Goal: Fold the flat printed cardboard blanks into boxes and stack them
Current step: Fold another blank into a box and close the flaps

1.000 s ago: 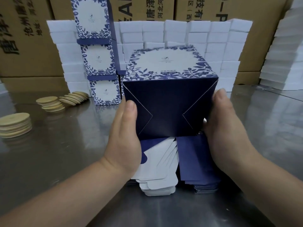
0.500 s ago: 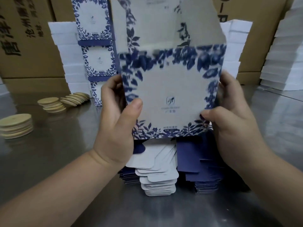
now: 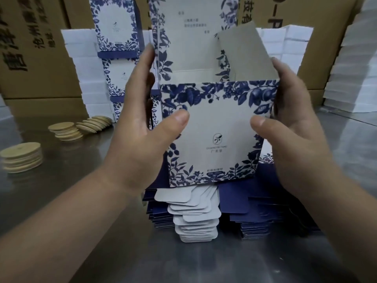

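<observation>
**Box held upright in two hands above the blanks**

Steel table (image 3: 85,258) fills the bottom of the frame. On it, at lower centre, lies one pile of flat blanks (image 3: 195,219), dark blue sheets with pale rounded tabs fanned out at the near side; how many sheets it holds cannot be told.

Just above that pile, at the centre of the frame, one box (image 3: 218,127) is held upright with its white and blue flowered front toward the camera and its top open. Two hands hold it. The left hand (image 3: 140,144) has its thumb pressed on the front panel and its fingers stretched up along the left side, so the left front corner sits between them. The right hand (image 3: 299,139) does the same at the other corner, with its thumb on the front and its fingers wrapped round the right side. One grey flap (image 3: 244,52) stands up at the box's right rim, and one tall printed panel (image 3: 193,37) rises behind the opening.

Farther back, at the left of the frame, three piles of wooden discs (image 3: 21,157) lie on the table: one neat, one loosely stacked, one fanned over.

Beyond them, in the upper left, finished boxes (image 3: 116,23) stand in one column. Three show, and the lowest is partly hidden by the left hand.

White blocks (image 3: 81,62) are stacked in a wall behind the column, with a second stack at the right edge. Brown cartons (image 3: 30,58) with black printing close off the top of the frame.
</observation>
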